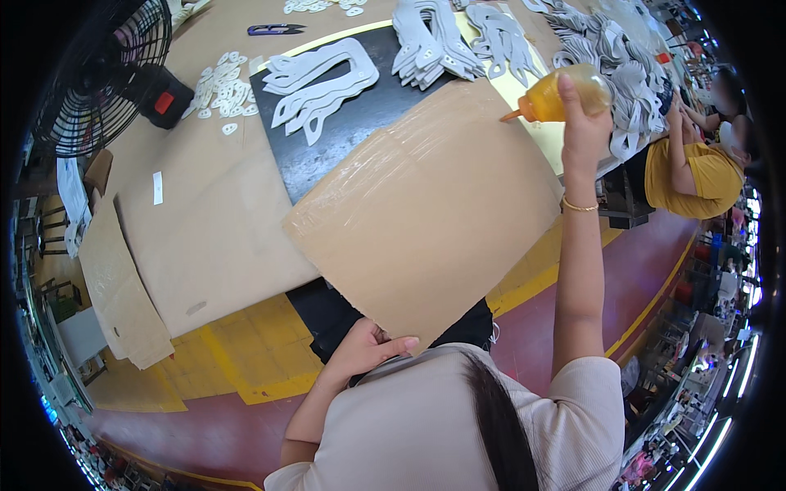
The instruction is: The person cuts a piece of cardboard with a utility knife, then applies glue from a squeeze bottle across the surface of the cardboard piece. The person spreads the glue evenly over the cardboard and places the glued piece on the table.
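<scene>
My left hand (372,347) grips the near corner of a large brown cardboard sheet (434,204), thumb on top and the other fingers hidden beneath. The sheet lies tilted over the table's front edge, with clear tape along its far left side. My right hand (584,123) is wrapped round a squeeze bottle (573,92) of amber liquid, held sideways at the sheet's far right corner. Its orange nozzle points left. Beyond the sheet, grey cut pieces (327,78) rest on a black board (286,155), beside a thicker stack of grey pieces (430,45).
At the far left stands a black fan (98,82). Small white oval pieces (223,86) and thread snips (276,29) lie on the brown-covered table (205,262). More grey pieces (610,49) are heaped at the far right, near a person in a yellow shirt (700,176).
</scene>
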`<state>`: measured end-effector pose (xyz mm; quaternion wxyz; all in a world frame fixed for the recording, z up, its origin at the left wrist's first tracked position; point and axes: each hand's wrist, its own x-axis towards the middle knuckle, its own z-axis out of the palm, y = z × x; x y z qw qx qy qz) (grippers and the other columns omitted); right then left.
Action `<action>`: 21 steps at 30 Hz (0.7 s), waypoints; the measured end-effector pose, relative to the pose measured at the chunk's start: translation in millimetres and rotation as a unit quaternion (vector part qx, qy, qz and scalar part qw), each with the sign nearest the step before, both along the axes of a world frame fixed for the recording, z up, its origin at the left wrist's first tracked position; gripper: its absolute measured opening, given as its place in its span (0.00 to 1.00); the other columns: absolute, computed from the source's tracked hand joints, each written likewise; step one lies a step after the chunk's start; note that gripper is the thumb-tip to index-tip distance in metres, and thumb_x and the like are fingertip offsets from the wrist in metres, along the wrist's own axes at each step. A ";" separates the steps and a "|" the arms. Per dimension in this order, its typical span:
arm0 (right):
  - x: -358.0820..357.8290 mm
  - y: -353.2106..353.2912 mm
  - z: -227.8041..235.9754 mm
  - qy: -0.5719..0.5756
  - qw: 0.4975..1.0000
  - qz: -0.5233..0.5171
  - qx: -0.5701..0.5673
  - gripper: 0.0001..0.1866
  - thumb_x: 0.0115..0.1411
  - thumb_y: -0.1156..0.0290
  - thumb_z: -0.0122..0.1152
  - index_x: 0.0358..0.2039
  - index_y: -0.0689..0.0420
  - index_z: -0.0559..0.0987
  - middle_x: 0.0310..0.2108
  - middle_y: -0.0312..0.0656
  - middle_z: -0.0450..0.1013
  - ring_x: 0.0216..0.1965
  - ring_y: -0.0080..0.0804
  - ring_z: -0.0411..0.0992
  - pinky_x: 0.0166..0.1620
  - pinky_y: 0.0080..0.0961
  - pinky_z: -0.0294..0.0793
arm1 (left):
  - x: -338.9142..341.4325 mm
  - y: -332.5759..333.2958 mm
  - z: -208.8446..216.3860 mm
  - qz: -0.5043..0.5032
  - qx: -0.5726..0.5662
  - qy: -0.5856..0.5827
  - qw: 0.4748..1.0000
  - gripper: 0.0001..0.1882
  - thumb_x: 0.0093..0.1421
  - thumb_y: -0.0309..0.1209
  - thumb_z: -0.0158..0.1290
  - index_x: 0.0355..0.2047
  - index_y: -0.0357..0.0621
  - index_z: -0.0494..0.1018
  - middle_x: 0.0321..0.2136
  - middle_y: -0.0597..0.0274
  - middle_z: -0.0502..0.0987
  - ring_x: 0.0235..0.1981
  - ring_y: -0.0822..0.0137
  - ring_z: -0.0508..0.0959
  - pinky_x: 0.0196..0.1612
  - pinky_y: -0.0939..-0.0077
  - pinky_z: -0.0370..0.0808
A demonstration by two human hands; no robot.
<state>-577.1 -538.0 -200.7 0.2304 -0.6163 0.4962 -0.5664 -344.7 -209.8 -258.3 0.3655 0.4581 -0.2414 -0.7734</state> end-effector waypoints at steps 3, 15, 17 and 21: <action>16.7 9.0 -0.6 0.004 1.000 0.011 0.020 0.22 0.54 0.57 0.70 0.38 0.63 0.78 0.34 0.38 0.77 0.34 0.22 0.73 0.41 0.20 0.72 | -1.7 -5.7 8.3 -0.011 0.049 0.028 0.998 0.18 0.59 0.25 0.57 0.48 0.32 0.69 0.36 0.54 0.79 0.33 0.63 0.81 0.33 0.74 0.80; 116.7 97.9 6.2 -0.020 0.954 0.271 0.123 0.21 0.50 0.59 0.73 0.37 0.61 0.79 0.34 0.39 0.78 0.33 0.24 0.77 0.38 0.23 0.76 | 1.6 -5.3 14.4 -0.021 0.080 0.057 0.995 0.16 0.63 0.30 0.53 0.48 0.33 0.71 0.38 0.55 0.79 0.36 0.65 0.81 0.36 0.75 0.80; 130.4 111.6 5.6 -0.007 0.944 0.306 0.125 0.21 0.49 0.60 0.74 0.37 0.61 0.79 0.32 0.39 0.78 0.32 0.26 0.77 0.37 0.23 0.76 | 2.1 -5.5 14.9 -0.023 0.084 0.059 0.994 0.16 0.63 0.30 0.53 0.47 0.32 0.71 0.38 0.55 0.79 0.36 0.65 0.81 0.36 0.75 0.80; 151.3 137.3 9.5 0.013 0.923 0.365 0.124 0.20 0.45 0.62 0.75 0.34 0.60 0.78 0.29 0.41 0.76 0.30 0.32 0.77 0.35 0.25 0.75 | 1.7 -7.0 16.2 -0.019 0.091 0.060 0.994 0.16 0.63 0.30 0.53 0.47 0.32 0.71 0.38 0.54 0.79 0.36 0.65 0.81 0.36 0.75 0.80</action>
